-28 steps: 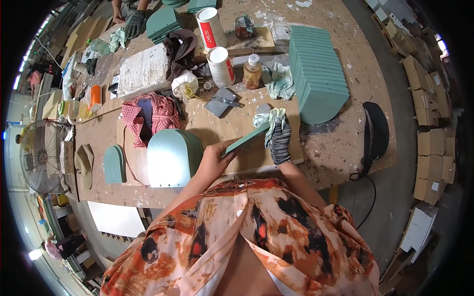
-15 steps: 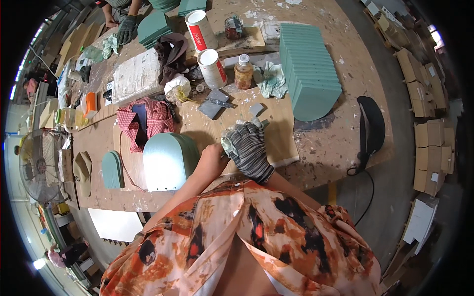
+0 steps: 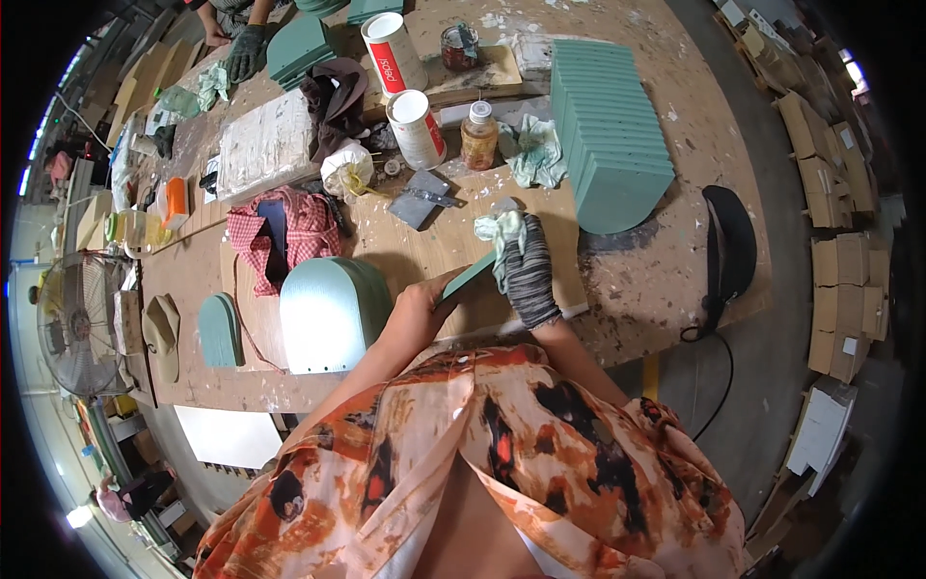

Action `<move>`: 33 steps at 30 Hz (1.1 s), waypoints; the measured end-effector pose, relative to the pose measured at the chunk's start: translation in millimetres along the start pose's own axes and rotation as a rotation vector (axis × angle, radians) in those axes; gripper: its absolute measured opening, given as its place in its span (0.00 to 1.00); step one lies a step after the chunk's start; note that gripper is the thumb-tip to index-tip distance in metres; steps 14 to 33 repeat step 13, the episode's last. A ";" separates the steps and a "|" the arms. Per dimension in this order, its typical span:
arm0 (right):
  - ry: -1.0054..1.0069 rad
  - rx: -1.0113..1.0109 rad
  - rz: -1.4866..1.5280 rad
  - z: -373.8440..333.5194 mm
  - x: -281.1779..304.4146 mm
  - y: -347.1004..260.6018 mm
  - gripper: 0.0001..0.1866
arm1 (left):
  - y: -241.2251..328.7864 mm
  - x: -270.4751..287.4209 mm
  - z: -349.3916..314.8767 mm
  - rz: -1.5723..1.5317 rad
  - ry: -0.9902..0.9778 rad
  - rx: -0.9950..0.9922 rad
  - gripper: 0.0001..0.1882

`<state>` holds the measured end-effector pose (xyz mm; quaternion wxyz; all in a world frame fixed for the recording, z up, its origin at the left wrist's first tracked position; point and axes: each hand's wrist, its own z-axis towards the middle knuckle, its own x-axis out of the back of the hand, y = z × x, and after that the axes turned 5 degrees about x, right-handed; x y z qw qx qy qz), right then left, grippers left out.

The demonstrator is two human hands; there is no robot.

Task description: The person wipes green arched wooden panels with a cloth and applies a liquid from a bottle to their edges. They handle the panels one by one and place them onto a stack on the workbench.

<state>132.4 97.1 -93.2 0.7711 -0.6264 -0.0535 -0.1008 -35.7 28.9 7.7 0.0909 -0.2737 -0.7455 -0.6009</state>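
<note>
My bare left hand [image 3: 419, 314] is closed round the near end of a thin green panel [image 3: 471, 278], which is tilted with its narrow edge up. My right hand [image 3: 531, 280], in a grey striped knit glove, is closed on a crumpled pale cloth [image 3: 501, 230] at the panel's far end. How much of the panel the cloth covers is hidden. Just beyond the cloth lies a small grey block [image 3: 505, 205]. To the left of my left hand stands a stack of round-topped green panels [image 3: 333, 314].
A long row of green panels [image 3: 617, 198] stands at the right, near a black visor [image 3: 725, 246]. Behind my hands are a white can [image 3: 417, 135], a bottle [image 3: 478, 140] and a grey slab with a blade [image 3: 421, 200]. A co-worker's gloved hand [image 3: 248, 53] shows far left.
My right hand has shifted right with the cloth, and its fingers have turned. More of the green panel now shows between my hands. My left hand has barely moved.
</note>
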 end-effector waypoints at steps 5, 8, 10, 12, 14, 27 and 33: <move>0.026 -0.401 0.720 9.5 25.1 69.7 0.14 | -3.6 -3.7 -2.8 -0.080 0.025 -0.013 0.19; -0.010 -0.146 0.377 4.0 21.1 109.4 0.15 | 1.9 -2.5 -0.4 -0.095 -0.007 0.015 0.19; 0.064 -0.361 0.888 6.4 15.8 74.5 0.17 | -3.5 1.6 -1.6 -0.084 -0.003 0.058 0.20; -0.017 -0.384 0.715 10.6 16.6 32.2 0.19 | -12.4 2.2 -0.3 0.048 -0.011 0.020 0.18; -0.078 -0.408 0.534 10.4 19.6 25.9 0.22 | -11.3 1.5 0.8 0.049 -0.016 0.015 0.18; -0.078 -0.408 0.534 10.4 19.6 25.9 0.22 | -11.3 1.5 0.8 0.049 -0.016 0.015 0.18; -0.078 -0.408 0.534 10.4 19.6 25.9 0.22 | -11.3 1.5 0.8 0.049 -0.016 0.015 0.18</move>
